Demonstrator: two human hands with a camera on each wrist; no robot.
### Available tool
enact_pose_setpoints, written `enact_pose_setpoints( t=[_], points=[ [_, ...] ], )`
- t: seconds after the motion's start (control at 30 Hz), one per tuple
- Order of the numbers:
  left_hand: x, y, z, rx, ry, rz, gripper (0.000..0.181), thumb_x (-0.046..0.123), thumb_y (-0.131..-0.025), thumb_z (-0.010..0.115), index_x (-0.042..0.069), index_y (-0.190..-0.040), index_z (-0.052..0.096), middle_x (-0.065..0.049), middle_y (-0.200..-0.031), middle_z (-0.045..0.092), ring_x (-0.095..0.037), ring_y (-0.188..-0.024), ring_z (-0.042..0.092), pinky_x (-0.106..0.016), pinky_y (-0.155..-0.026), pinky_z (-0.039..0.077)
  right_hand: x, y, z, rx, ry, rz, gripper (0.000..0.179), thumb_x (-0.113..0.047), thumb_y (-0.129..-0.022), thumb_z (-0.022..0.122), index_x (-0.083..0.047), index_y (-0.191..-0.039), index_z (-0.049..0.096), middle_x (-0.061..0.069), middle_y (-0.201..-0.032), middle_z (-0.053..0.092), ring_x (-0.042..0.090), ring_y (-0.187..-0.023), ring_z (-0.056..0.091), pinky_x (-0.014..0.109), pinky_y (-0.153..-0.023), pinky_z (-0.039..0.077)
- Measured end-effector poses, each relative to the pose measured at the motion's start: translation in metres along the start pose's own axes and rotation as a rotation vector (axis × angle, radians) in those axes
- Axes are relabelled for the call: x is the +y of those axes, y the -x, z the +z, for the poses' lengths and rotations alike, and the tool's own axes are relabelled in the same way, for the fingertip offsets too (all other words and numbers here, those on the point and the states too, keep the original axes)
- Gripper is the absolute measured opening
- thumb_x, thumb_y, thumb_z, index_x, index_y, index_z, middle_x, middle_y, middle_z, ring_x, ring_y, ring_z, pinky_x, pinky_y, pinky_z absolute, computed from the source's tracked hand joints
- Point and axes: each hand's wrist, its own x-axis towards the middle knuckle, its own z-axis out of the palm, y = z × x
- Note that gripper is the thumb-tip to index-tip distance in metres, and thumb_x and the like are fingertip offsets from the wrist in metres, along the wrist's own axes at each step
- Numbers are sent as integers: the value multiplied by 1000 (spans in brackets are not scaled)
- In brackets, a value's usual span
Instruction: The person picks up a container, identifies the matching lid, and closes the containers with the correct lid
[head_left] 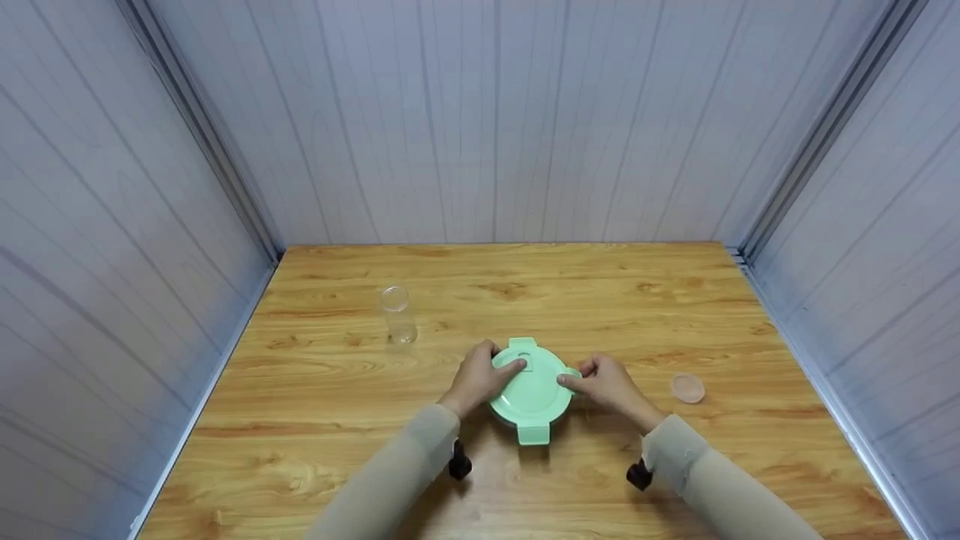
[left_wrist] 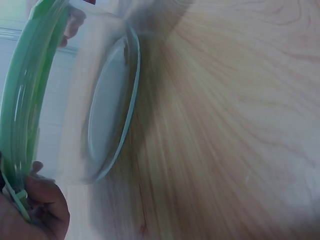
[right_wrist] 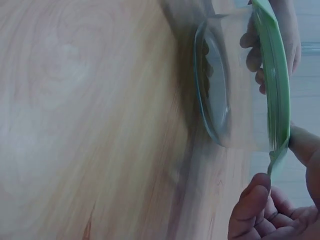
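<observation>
A round, clear glass food container [right_wrist: 235,85] wears a mint-green lid [head_left: 534,394] with locking flaps around its rim. My left hand [head_left: 481,376] grips its left side, thumb lying on the lid beside the small vent plug [head_left: 526,362], fingers down at the side. On the right, my right hand [head_left: 604,384] pinches a side flap [right_wrist: 278,161] between thumb and fingers. Flaps at the far edge [head_left: 523,343] and near edge [head_left: 533,435] stick outward. Through the clear wall in the right wrist view, left-hand fingers [right_wrist: 253,57] show. Nothing is visible inside the glass.
A clear, tall glass [head_left: 399,319] stands behind and left of the container. To the right lies a small translucent round piece [head_left: 688,388]. Pale panelled walls [head_left: 495,120] enclose the wooden table [head_left: 315,420] at the back and both sides.
</observation>
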Motion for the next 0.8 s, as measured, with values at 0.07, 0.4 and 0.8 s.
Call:
enact_pose_setpoints(
  t=[0.07,0.4,0.8],
  points=[
    [0,0,0,-1,13,-1,44,46,-101,77,6,-112,64,-9,-109,67,-20,-99,61,-42,-97,56,-1,-2,-1,-28,-12,16,40,-30,-97,85,-10,-80,55,-1,-76,54,13,-66,49,26,-60,42],
    [0,1,1,7,18,-9,44,45,-100,79,5,-111,64,-9,-109,67,-21,-100,61,-43,-99,56,-1,-6,-3,-161,-119,131,29,-30,-100,81,-9,-91,65,1,-75,64,14,-57,58,26,-54,53],
    [-1,1,2,2,35,-11,43,44,-101,78,5,-112,64,-10,-110,67,-21,-101,63,-41,-98,58,0,-8,-6,-253,-215,97,24,-24,-102,78,-5,-96,64,3,-73,65,12,-56,61,25,-54,56]
  ],
)
